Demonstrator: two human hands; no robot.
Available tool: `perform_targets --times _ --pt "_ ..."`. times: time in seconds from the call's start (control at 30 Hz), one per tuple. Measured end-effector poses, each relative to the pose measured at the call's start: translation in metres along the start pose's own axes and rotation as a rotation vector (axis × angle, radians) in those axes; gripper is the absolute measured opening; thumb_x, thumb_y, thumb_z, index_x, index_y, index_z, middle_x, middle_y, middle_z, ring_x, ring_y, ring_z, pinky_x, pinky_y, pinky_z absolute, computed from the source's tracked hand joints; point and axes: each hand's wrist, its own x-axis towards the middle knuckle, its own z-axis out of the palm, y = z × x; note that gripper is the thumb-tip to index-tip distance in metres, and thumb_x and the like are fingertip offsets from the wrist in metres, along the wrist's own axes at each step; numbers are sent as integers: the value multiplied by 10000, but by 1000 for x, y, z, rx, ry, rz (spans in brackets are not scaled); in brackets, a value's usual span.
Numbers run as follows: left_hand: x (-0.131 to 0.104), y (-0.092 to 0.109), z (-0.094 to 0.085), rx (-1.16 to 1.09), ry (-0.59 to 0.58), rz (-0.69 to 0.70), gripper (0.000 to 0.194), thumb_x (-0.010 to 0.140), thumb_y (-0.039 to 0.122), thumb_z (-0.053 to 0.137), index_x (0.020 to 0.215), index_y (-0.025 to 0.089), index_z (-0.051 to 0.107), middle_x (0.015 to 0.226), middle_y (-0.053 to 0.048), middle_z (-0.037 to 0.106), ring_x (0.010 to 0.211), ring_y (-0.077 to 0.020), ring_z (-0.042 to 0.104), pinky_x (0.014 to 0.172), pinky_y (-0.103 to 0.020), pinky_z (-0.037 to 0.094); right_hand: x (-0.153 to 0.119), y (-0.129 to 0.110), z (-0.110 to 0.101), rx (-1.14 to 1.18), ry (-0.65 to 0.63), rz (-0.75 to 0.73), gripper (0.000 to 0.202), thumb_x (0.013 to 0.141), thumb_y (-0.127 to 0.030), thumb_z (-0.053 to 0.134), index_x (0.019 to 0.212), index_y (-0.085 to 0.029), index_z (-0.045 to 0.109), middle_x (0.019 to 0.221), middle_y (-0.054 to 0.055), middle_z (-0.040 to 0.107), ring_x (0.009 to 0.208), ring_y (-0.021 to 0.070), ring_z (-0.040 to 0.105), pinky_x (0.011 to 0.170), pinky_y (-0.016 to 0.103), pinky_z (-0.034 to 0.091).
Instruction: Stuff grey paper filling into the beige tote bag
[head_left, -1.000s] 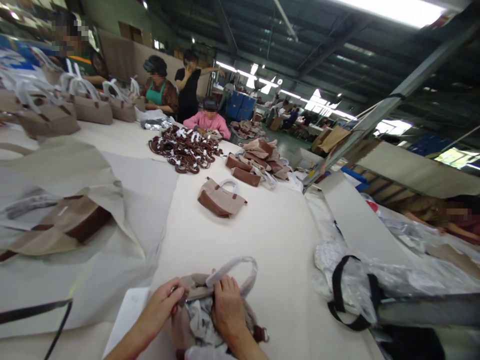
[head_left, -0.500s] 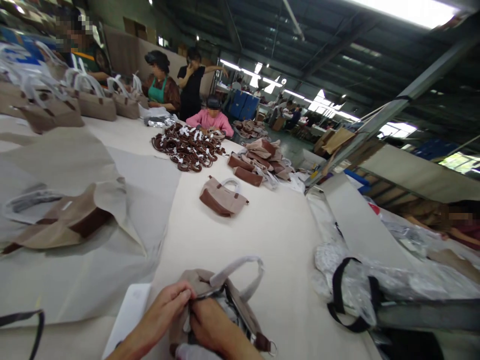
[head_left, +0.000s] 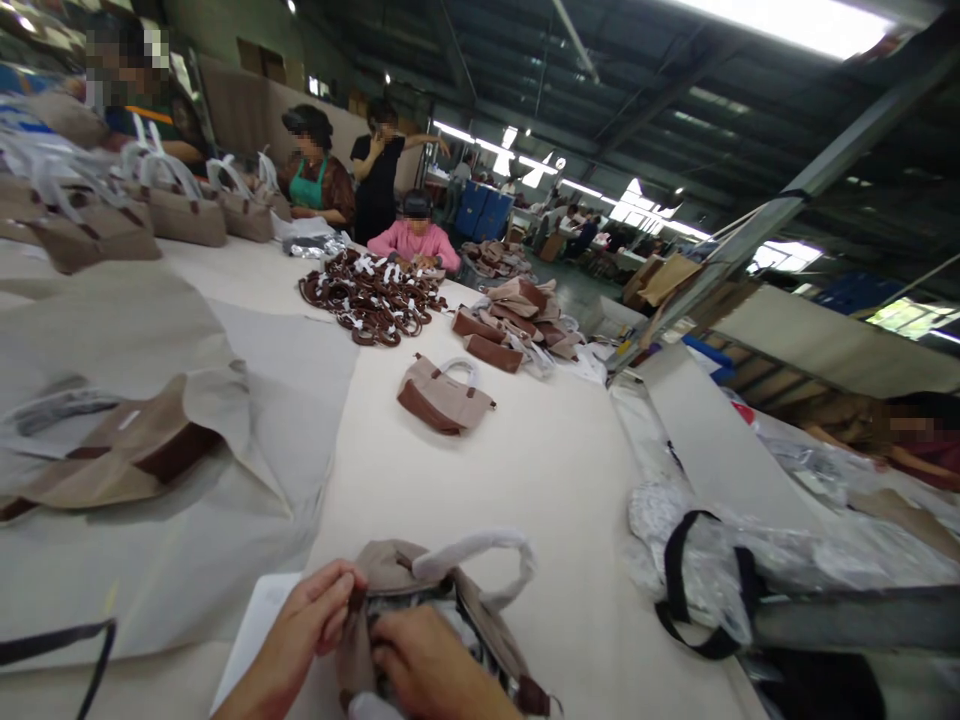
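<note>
The person works at the near edge of a long white counter (head_left: 540, 470), with both hands on a small beige handbag (head_left: 442, 610) that lies there. The left hand (head_left: 304, 625) has its fingers (head_left: 337, 590) closed on the left end of the bag's opening, pinching the fabric edge. The right hand (head_left: 427, 665) lies over the mouth of the bag, its fingers bent and pressing against the same edge, very near to the left fingers; I cannot tell if it really grips something. Just beyond the fingers, the bag's handle (head_left: 480, 550), wrapped in white, stands up in an arch. Grey stuffing paper shows inside the opening, beside the right fingers. Farther from the fingers, in the middle of the counter, lies another beige and brown handbag (head_left: 442, 395), and behind it a heap of brown straps (head_left: 371, 295). Left of the left hand, a flat bag in a cloth cover (head_left: 127, 450) is lying.
</note>
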Motion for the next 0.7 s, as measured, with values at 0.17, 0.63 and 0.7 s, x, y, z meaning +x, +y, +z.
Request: perform_targets --times 0.17,0.63,0.7 --pt "-1 -3 -2 -133 -90 -13 660 620 817 749 802 197 613 451 150 221 472 -66 111 480 -228 101 -35 25 -28 -235 -71 477 243 921 -107 491 985 -145 723 1054 166 775 1026 293 724 850 358 532" --pt "-3 -11 6 -79 -153 16 650 651 835 712 764 204 602 420 140 204 435 -60 138 458 -221 88 -34 81 -23 -850 453 122 432 823 46 516 1142 -215 648 938 68 715 772 238 658 676 336 443" --pt "-5 -6 5 -113 -103 12 649 633 817 746 767 195 619 432 139 216 452 -56 130 465 -211 95 -30 92 -23 -800 461 22 389 804 41 524 1093 -191 642 902 72 704 735 234 635 628 332 404"
